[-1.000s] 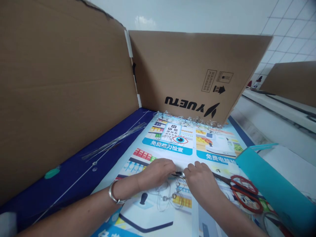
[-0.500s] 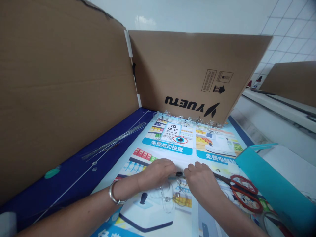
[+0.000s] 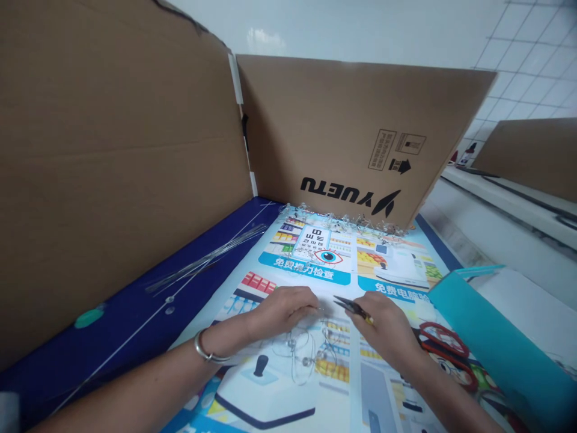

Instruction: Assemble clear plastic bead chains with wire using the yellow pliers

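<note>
My left hand [image 3: 286,308] is closed in a pinch above the printed sheet, with a bracelet on its wrist. Between its fingertips is the end of a thin wire strand with clear beads [image 3: 306,362], which hangs in loose loops below the hand. My right hand [image 3: 383,322] grips a pair of small pointed pliers [image 3: 354,307] with dark jaws and a bit of yellow handle showing. The pliers' tips point left, apart from my left fingertips. Red-handled scissors [image 3: 444,340] lie beside my right wrist, partly hidden by it.
Clear wire pieces [image 3: 347,224] line the foot of the cardboard panel [image 3: 360,120]. Another cardboard panel [image 3: 112,150] walls the left side. Thin straight wires [image 3: 210,258] lie on the blue surface near a green disc [image 3: 89,317]. A turquoise box [image 3: 500,337] stands at right.
My right hand has drawn away to the right and turned, so the pliers now show clear of my left fingers. My left hand has barely shifted.
</note>
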`<state>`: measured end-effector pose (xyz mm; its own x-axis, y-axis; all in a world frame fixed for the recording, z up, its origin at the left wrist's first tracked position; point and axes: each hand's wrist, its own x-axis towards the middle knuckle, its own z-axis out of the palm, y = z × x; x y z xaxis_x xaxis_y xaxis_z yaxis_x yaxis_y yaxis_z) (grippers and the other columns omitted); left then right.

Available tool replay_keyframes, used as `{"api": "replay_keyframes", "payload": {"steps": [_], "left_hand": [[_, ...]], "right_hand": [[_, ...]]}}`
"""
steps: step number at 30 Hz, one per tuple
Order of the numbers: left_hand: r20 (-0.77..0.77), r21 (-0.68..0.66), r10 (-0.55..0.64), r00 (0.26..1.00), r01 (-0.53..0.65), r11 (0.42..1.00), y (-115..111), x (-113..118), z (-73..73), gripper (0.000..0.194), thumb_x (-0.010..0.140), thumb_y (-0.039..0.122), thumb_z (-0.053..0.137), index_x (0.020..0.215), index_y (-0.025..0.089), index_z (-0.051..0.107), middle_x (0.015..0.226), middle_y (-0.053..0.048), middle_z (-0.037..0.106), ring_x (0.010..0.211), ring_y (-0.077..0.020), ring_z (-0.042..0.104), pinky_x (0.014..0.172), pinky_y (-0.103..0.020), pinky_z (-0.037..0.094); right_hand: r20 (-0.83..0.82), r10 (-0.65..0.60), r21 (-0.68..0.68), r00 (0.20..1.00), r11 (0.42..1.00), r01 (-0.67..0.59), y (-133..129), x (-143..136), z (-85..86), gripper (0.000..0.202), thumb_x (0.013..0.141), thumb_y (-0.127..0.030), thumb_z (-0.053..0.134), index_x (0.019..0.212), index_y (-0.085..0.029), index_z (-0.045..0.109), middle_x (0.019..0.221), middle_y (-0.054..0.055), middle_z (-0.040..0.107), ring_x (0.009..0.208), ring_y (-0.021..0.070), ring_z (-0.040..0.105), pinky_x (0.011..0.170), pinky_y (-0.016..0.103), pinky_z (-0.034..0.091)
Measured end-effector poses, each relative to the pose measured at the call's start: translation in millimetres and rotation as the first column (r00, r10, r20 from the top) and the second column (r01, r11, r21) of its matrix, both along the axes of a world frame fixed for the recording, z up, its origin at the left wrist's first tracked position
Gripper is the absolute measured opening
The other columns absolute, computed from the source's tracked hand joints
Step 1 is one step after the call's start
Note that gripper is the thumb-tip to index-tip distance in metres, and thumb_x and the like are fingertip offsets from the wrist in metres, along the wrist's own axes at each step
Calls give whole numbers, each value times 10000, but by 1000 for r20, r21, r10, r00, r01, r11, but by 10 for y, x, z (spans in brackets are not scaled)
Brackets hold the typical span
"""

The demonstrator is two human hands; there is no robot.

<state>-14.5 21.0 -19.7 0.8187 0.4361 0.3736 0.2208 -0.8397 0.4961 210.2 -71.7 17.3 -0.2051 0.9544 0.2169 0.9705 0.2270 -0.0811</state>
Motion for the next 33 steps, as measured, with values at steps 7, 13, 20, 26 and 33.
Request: {"api": "replay_keyframes", "payload": {"steps": [7, 13, 20, 26, 33], "left_hand": [[-2, -2, -108, 994, 108, 994, -27, -4, 43, 192, 890, 210, 393, 899, 180, 582, 860, -36, 622, 821, -128, 542, 736, -217, 391], [-11, 25, -113, 994, 113, 993, -50, 20, 57, 193, 894, 238, 404, 861, 180, 586, 809, -22, 623, 788, -125, 544, 742, -234, 386], [-7, 91, -95, 995, 95, 991, -67, 41, 33, 157, 874, 174, 417, 856, 185, 573, 779, -8, 613, 756, -125, 530, 732, -252, 378], [-5, 106, -114, 994, 113, 988, -58, 50, 6, 155, 864, 149, 409, 843, 177, 560, 764, -9, 603, 740, -124, 525, 695, -242, 383], [-16, 132, -115, 993, 116, 984, -57, 49, -21, 165, 829, 92, 413, 840, 182, 552, 765, -7, 601, 739, -128, 529, 683, -242, 386]], "right_hand": [[125, 41, -22, 991, 999, -38, -2, -92, -112, 71, 767, -239, 557, 708, -200, 565, 737, 6, 542, 770, 153, 444, 702, 278, 264], [185, 83, -14, 979, 997, -82, -22, -173, -97, 58, 749, -177, 556, 697, -201, 550, 720, 8, 535, 756, 163, 430, 693, 299, 241], [261, 112, -41, 959, 994, -105, -17, -212, -106, 76, 752, -140, 537, 695, -190, 544, 703, 18, 534, 702, 157, 418, 650, 304, 218], [263, 114, -50, 958, 993, -105, -13, -210, -126, 81, 749, -127, 534, 700, -191, 544, 703, 22, 533, 688, 160, 414, 628, 307, 203], [274, 99, -71, 957, 994, -83, -22, -236, -90, 85, 749, -118, 525, 713, -189, 554, 710, 26, 541, 676, 159, 418, 603, 310, 193]]}}
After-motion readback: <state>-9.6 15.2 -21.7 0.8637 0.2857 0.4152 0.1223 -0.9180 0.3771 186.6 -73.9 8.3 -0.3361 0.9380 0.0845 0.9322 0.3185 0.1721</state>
